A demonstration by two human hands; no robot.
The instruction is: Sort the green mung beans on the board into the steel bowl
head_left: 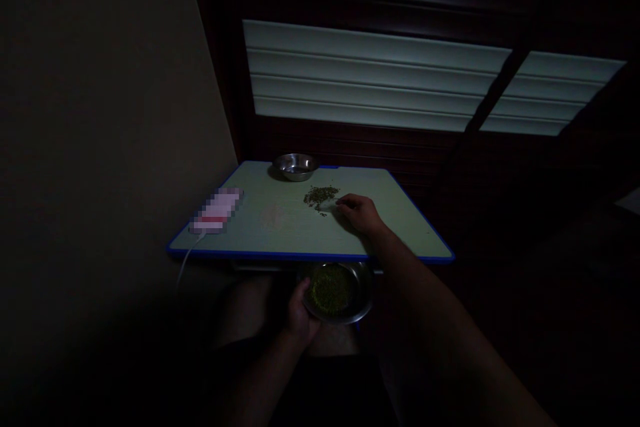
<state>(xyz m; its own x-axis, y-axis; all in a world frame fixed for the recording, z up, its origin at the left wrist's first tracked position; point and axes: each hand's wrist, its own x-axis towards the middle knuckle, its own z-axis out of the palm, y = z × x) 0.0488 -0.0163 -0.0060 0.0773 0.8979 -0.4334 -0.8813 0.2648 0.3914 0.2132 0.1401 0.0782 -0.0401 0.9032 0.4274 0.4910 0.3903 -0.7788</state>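
My left hand (301, 317) grips the rim of a steel bowl (364, 305) below the table's front edge, thumb over the lip. Small green grains, which look like mung beans (330, 289), lie in that bowl. Over the tabletop, my right hand (361, 212) is closed, its fingertips pinching a small pale, see-through flat piece (328, 205). This piece touches the near side of a loose patch of small dark green-brown grains (320, 196) spread on the table. The dim light hides the exact kind of the flat piece.
The pale green table (400, 233) has a blue edge. A second steel bowl (296, 167) stands at its back. On the left lies a blurred-out phone-like object (216, 211) with a white cable (186, 259) hanging off the edge. A wall (115, 113) and dark slatted doors (370, 73) close in behind.
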